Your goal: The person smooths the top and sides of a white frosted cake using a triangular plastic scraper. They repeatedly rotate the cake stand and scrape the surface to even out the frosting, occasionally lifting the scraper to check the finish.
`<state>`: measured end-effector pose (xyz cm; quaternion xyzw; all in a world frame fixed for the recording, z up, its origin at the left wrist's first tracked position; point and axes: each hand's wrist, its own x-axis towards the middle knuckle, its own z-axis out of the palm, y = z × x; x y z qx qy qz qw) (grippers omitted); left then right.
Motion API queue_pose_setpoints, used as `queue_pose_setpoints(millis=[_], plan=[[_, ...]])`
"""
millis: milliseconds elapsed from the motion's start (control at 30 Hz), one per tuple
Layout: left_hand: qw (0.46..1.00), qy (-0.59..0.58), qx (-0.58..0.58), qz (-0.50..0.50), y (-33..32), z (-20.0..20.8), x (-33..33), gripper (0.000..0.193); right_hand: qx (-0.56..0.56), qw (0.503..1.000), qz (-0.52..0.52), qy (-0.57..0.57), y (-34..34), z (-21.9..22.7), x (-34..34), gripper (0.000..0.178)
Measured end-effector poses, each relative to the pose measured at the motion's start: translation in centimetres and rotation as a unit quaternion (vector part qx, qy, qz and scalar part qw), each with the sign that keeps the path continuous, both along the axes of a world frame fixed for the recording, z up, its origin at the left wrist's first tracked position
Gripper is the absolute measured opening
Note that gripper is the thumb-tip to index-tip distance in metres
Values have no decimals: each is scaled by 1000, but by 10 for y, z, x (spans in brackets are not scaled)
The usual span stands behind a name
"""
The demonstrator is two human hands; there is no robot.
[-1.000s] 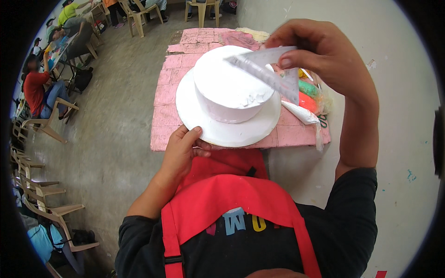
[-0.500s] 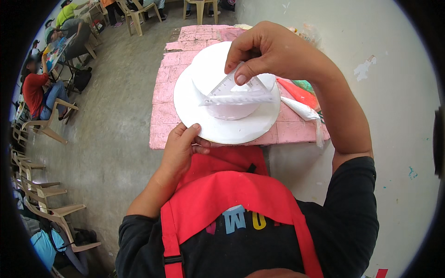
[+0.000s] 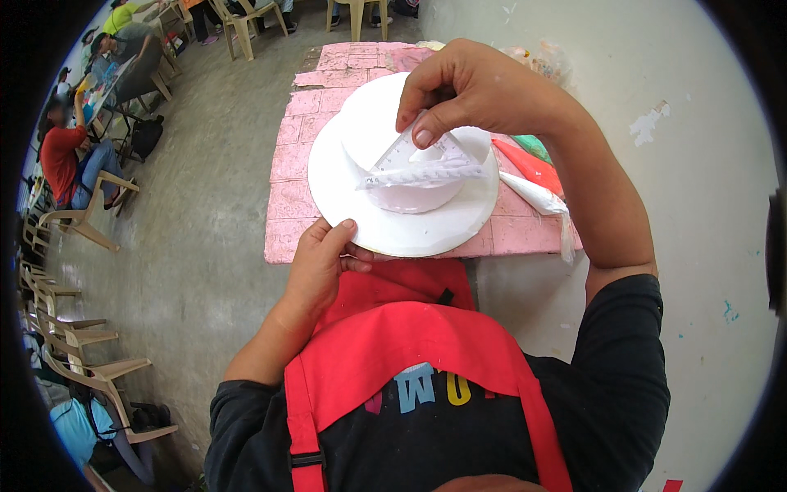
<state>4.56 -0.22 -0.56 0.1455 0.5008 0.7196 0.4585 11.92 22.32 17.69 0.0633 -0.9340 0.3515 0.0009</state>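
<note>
A white, round cake-like form (image 3: 370, 111) stands on a wide white round board (image 3: 338, 184). Above its near part, my right hand (image 3: 459, 94) pinches a clear plastic set square (image 3: 397, 159) by one corner, between thumb and fingers. The set square's long edge lies toward me, smeared with a white cream-like coating; whether it touches the form is not clear. At the board's near left rim, my left hand (image 3: 324, 250) grips with the thumb on top, its fingers partly hidden below the rim.
Under the board is a worn pink brick-patterned tabletop (image 3: 287, 197). To its right lie a white piping bag (image 3: 533, 195), a red bag (image 3: 531, 164) and a green one (image 3: 537, 149). A pale wall (image 3: 697, 205) borders the right side. Beige chairs (image 3: 90, 209) and seated people are at left.
The set square has shifted slightly, and its coated long edge looks shorter at the left end. The round board sits marginally farther right. Both hands keep their holds.
</note>
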Motion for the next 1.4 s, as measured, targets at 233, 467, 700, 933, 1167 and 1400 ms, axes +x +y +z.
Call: queue_pose_setpoints(millis=[233, 467, 700, 933, 1167, 1400], plan=[[1000, 9, -10, 1, 0, -1, -1, 25, -15, 999, 7, -28, 0, -1, -6, 21], [1000, 16, -9, 3, 0, -2, -1, 27, -11, 1000, 14, -13, 5, -7, -11, 21], [1000, 23, -11, 1, 0, -1, -1, 28, -51, 998, -21, 34, 13, 4, -8, 21], [999, 28, -15, 2, -1, -3, -2, 28, -41, 999, 1, -9, 12, -4, -6, 22], [1000, 20, -1, -1, 0, 1, -2, 26, -42, 998, -34, 32, 13, -5, -2, 23], [978, -166, 56, -109, 2, 15, 5, 40, -207, 940, -221, 159, -1, 1, 44, 33]])
